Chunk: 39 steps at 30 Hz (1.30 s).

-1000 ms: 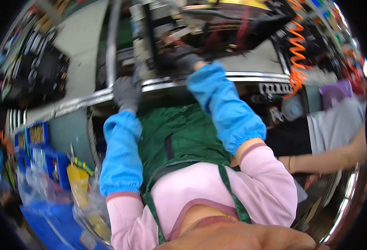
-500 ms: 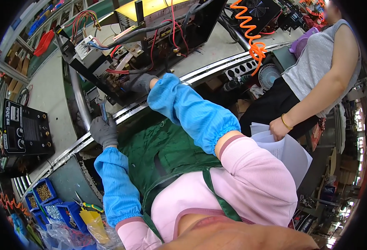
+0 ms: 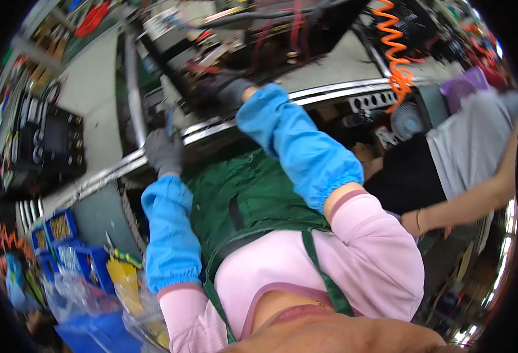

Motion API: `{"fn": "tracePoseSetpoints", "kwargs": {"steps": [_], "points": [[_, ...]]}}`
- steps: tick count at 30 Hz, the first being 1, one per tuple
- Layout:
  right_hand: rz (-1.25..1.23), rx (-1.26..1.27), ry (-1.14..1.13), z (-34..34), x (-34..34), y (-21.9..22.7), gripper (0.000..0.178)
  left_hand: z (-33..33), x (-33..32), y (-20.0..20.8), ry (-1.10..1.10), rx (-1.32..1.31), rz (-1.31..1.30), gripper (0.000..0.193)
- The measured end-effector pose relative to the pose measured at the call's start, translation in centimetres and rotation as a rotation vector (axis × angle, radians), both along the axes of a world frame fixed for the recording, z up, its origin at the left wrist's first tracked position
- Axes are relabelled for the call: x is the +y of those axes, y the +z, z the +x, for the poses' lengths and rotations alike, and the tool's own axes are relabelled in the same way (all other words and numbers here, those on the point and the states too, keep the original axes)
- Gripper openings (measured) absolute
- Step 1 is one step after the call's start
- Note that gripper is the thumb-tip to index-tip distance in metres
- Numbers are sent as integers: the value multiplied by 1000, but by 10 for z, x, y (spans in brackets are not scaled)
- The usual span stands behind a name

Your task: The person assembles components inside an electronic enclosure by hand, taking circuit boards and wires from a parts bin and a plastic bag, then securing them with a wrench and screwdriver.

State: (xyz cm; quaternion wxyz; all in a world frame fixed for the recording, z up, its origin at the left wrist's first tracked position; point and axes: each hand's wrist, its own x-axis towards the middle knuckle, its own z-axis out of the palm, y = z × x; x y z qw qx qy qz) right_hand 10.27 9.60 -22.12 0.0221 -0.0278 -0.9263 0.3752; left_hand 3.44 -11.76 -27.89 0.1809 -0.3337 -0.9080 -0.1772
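Note:
My left hand (image 3: 165, 154), in a grey glove, is closed round an open-ended wrench (image 3: 169, 120). The wrench points up and away from me, beside the lower edge of a black machine chassis (image 3: 173, 76). My right hand (image 3: 233, 89), gloved too, reaches into the near side of that chassis. Its fingers are dark and blurred among the parts, so what they hold does not show. Red wires (image 3: 203, 68) and a white block (image 3: 168, 28) sit in the chassis close to it.
A metal rail (image 3: 109, 170) edges the bench. A black boxed unit (image 3: 50, 138) stands at left. Blue bins (image 3: 62, 226) of small fasteners and pliers (image 3: 123, 254) are at lower left. An orange coiled hose (image 3: 391, 41) hangs at right, near a co-worker's arm (image 3: 471, 206).
The whole scene has shifted rightward and blurred as my head turned. My hands keep their places at the chassis. The co-worker has moved at right, and the papers have gone out of sight.

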Motion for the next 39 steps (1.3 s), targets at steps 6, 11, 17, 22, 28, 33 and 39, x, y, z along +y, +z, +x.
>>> {"fn": "tracePoseSetpoints", "kwargs": {"steps": [6,11,17,22,28,33,39], "points": [[-24,-97,74,-22,19,-12,28,4,-2,8,22,-24,8,24],[14,-165,5,-14,25,-20,27,1,-6,0,14,-4,27,24],[65,-255,-110,-11,44,-32,26,2,-3,2,1,-16,19,23],[-33,90,-241,18,19,-11,25,2,-5,2,1,-18,8,24],[468,125,-100,22,8,7,27,2,-4,5,-4,-40,-3,24],[634,324,-97,18,11,-11,23,2,-4,3,11,-31,-21,23],[609,235,-37,18,14,1,24,4,-2,8,22,-43,-28,22]]}}
